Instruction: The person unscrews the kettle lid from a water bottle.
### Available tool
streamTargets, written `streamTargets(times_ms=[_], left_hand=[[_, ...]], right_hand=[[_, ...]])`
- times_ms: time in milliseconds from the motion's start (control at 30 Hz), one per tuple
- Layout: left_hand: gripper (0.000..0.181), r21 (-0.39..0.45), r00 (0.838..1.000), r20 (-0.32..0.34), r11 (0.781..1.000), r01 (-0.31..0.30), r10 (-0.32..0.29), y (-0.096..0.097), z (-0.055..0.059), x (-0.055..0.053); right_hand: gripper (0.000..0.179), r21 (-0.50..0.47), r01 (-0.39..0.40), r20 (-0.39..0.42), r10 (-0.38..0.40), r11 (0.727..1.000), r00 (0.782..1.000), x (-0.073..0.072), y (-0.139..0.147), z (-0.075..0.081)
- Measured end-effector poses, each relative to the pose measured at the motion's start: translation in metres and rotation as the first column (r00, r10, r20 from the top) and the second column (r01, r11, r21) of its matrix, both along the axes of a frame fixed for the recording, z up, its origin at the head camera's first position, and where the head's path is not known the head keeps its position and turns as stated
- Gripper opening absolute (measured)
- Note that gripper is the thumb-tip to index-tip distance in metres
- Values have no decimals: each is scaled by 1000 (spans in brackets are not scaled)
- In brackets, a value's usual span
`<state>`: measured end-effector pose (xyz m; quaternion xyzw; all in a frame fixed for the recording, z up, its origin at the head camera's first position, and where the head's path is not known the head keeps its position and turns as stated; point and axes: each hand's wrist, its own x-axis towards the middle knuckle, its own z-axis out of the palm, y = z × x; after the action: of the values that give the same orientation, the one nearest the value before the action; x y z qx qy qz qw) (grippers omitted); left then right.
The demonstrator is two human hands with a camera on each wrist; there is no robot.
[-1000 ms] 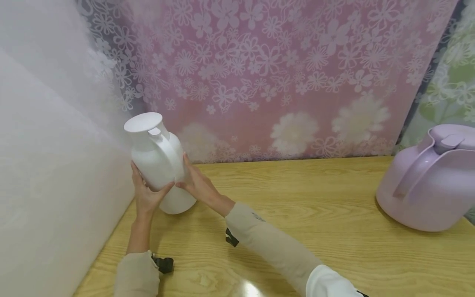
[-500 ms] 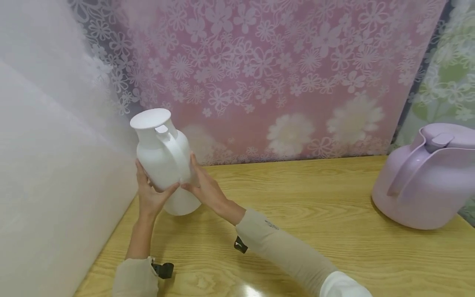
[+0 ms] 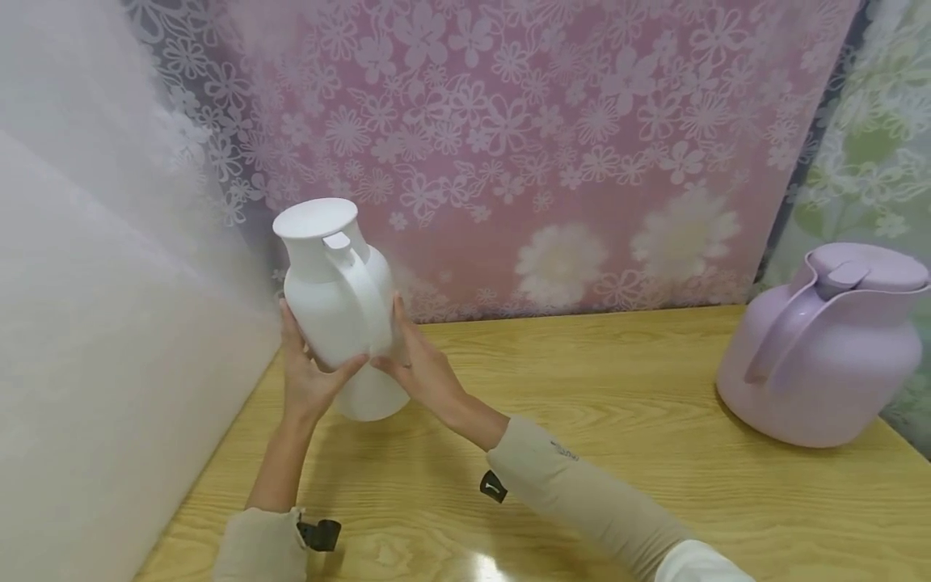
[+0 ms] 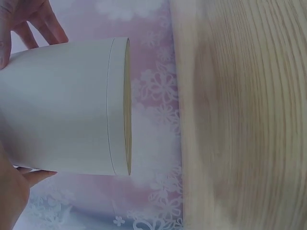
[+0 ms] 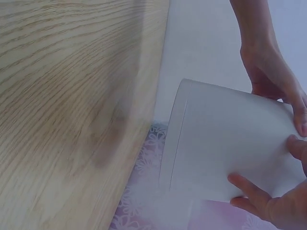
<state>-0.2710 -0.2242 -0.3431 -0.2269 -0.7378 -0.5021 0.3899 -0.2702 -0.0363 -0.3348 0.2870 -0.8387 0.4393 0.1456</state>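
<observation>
A white vacuum jug [image 3: 320,299] with a flared round mouth and a side handle is at the left in the head view. My left hand [image 3: 309,388] grips its lower left side, while my right hand [image 3: 429,372] holds the lower right side. Both thumbs lie on the near face and almost meet below the handle. The jug leans slightly to the left. In the left wrist view the jug's base [image 4: 117,105] hangs apart from the wooden table, with a gap beneath it. The jug's far side and some fingertips behind it are hidden.
A lilac lidded jug [image 3: 844,356] stands on the wooden table [image 3: 582,388] at the right. Close on the left rises a white wall [image 3: 109,323]. Flowered pink cloth [image 3: 473,162] hangs behind the table's back edge.
Both hands have carried the white jug to the right and slightly up, keeping their grip. The head view has swung a little right, so the lilac jug appears further left.
</observation>
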Motion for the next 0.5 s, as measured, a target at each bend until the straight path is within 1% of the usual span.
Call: streamTargets(times_ms=[67, 133, 300, 433, 500], left_hand=[[121, 0, 1000, 4, 1000, -2, 2, 5, 1, 1], [122, 6, 1000, -3, 1000, 13, -13, 9, 0, 0], [122, 1, 1000, -16, 1000, 24, -24, 21, 0, -1], [121, 1, 1000, -8, 1000, 23, -23, 31, 0, 2], [121, 2, 999, -12, 999, 39, -39, 35, 0, 3]], right_hand=[[90, 0, 7, -3, -7, 1000, 1000, 3, 5, 1], [90, -1, 16, -12, -16, 1000, 1000, 5, 10, 2], [91, -12, 38, -16, -39, 999, 999, 12, 23, 6], [90, -16, 52, -12, -52, 999, 999, 17, 33, 7], [90, -16, 59, -17, -60, 998, 998, 20, 37, 7]])
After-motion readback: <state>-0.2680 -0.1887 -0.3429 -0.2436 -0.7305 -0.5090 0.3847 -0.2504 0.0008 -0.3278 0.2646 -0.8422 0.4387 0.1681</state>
